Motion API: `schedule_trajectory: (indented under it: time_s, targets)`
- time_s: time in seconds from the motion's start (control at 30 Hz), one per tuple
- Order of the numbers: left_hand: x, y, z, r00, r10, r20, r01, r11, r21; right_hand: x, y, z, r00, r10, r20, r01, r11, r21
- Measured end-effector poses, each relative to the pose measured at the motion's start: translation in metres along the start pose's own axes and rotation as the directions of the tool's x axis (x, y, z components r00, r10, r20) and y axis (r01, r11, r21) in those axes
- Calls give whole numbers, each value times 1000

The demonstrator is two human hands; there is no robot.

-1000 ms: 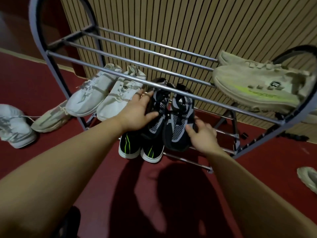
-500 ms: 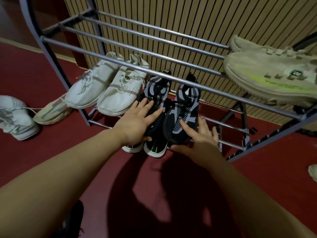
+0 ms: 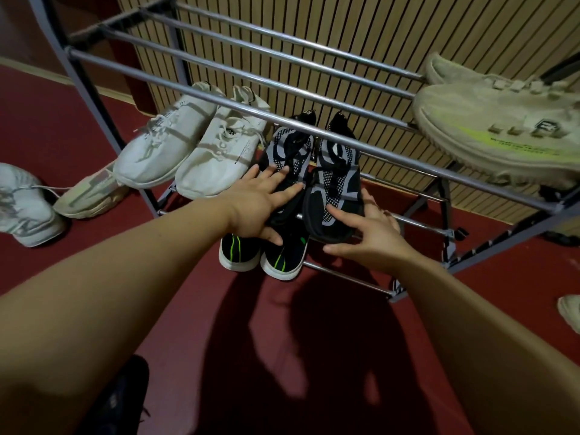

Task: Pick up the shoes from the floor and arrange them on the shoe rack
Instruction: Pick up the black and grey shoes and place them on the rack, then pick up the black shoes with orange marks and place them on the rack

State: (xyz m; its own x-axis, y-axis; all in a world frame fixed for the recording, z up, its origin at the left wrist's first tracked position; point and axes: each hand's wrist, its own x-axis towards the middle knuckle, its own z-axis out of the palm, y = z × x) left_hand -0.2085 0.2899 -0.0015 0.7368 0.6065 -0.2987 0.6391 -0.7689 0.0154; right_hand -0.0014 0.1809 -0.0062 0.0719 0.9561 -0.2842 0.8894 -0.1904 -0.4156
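Black-grey pair (image 3: 337, 180) centre frame on shoe rack (image 3: 188, 91) middle shelf | our left hand (image 3: 260, 208) flat, fingers spread on it; right hand (image 3: 368, 238) spread at toe | risk: toes overhang rail, we may tip them off

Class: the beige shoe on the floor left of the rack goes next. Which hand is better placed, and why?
Left, probably: the left hand lies nearer the beige shoe; the right hand would have to cross it.
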Motion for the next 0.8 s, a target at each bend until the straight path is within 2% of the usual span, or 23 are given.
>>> schedule_trajectory:
  time_s: [0.13,0.27,0.33,0.43,0.5,0.57,0.67,0.73,0.8]
  targets:
    - [-9,0,1,1000,-14,4,14,991,-131,-5,-1,5,999,38,-19,-38,999,-34]
    - [-1,2,2,994,-40,97,41,999,-11,-5,-5,9,995,62,-72,-68,995,-79]
    - [-1,2,-1,994,-42,105,45,999,-24,-7,-11,10,992,96,-79,-104,989,-105]
    - [-20,-4,3,1000,-4,-26,1,991,-130,-17,-20,20,981,95,-171,-129,971,-202]
    - [-45,-12,16,984,16,-175,-53,976,-209,-29,-25,34,958,39,-284,-106,968,-226]
    - [-85,-21,36,958,-27,-284,-52,962,-267,-45,-34,53,930,-29,-365,-51,977,-209]
    - [-151,-39,69,935,-213,-284,108,933,-344,-68,-54,85,875,-150,-460,67,979,-192]
    - [-201,-47,92,894,-413,-173,311,851,-423,-81,-76,110,868,-194,-457,115,974,-195]
    - [-253,-47,114,818,-576,7,517,729,-448,-97,-102,137,890,-220,-400,157,970,-185]
